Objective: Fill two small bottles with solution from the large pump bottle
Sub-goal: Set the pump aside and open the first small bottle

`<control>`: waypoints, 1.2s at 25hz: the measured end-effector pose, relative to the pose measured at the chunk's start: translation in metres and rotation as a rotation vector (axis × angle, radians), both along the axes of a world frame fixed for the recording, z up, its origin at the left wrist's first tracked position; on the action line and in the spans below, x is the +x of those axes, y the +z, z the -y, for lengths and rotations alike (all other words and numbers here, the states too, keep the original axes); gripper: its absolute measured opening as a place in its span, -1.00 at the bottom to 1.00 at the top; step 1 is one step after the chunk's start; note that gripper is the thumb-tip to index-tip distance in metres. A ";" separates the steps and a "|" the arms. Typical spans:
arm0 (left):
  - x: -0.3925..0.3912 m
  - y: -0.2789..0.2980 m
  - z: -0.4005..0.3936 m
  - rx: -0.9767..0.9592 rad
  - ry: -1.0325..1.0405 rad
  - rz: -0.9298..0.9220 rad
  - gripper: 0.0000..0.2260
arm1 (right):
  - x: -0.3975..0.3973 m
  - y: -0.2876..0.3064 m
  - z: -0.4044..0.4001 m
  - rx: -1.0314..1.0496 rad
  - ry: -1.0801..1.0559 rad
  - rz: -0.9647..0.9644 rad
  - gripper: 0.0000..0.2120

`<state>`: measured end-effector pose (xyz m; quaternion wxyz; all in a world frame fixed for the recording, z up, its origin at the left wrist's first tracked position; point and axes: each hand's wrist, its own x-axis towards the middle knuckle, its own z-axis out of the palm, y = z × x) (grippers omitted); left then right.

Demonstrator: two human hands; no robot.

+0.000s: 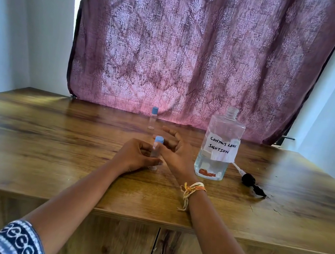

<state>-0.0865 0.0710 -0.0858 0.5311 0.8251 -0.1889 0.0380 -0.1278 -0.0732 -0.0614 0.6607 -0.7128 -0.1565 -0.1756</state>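
On the wooden tabletop (49,133), the left hand (137,155) grips a capped small bottle (157,147) upright, steadying it; the right hand (174,150), fingers relaxed, touches it, just left of the uncapped large bottle (219,145), probably about to uncap.

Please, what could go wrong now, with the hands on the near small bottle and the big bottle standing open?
1. The big bottle stands uncapped close to the right hand; a bump could tip it and spill solution.
2. The pump lies on the bare table, so its tube may get dirty.
3. The near small bottle is thin; the left hand grips it, yet it could slip or topple while the cap is handled.
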 end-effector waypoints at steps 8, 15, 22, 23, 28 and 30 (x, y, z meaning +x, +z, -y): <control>-0.004 0.002 0.002 -0.027 -0.001 -0.014 -0.80 | 0.006 -0.004 0.000 -0.011 -0.173 -0.012 -0.72; -0.001 -0.002 -0.001 -0.022 -0.020 0.042 -0.82 | 0.006 -0.007 -0.003 -0.089 -0.148 -0.008 -0.68; 0.003 -0.004 0.002 -0.074 0.016 -0.036 -0.69 | 0.021 -0.005 0.003 0.208 -0.080 -0.055 -0.76; 0.004 -0.005 0.003 -0.076 0.031 -0.023 -0.69 | 0.026 -0.007 0.005 0.227 -0.102 -0.076 -0.76; 0.008 -0.006 0.002 0.025 0.081 0.108 -0.78 | 0.057 -0.009 0.010 -0.263 -0.335 -0.170 -0.81; 0.008 -0.005 0.003 0.038 0.089 0.135 -0.80 | 0.067 -0.005 0.010 -0.438 -0.378 -0.168 -0.71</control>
